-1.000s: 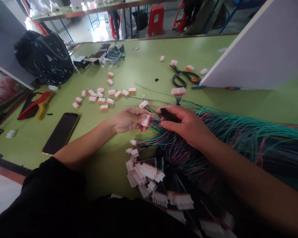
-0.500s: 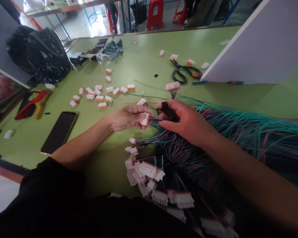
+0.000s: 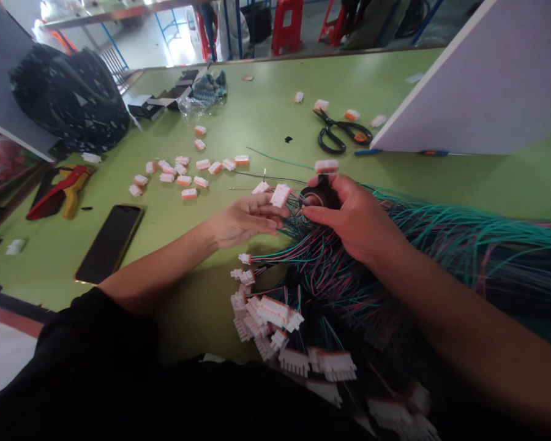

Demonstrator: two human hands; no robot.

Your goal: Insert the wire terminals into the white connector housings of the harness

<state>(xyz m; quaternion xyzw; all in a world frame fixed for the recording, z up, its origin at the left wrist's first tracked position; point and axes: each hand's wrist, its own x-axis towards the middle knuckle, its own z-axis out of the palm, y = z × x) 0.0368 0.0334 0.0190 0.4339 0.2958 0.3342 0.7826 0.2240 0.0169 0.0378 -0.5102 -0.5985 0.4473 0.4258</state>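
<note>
My left hand is closed, thumb and fingers around thin wires just below a white connector plug that stands up past the fingertips. My right hand grips a roll of black tape, close to the same wires. Another connector plug lies just behind the tape roll, and one more sits beyond my left fingers. A thick bundle of green, pink and dark wires runs to the right under my right arm. Wired connectors are heaped nearest my body.
Loose connector housings are scattered on the green table. Black-handled scissors lie by a white panel. At left are a phone, a red-and-yellow hand tool and a dark bag.
My left hand has shifted from the connector itself to the wires under it, so the plug now points up. My right hand has turned the tape roll and moved slightly right.
</note>
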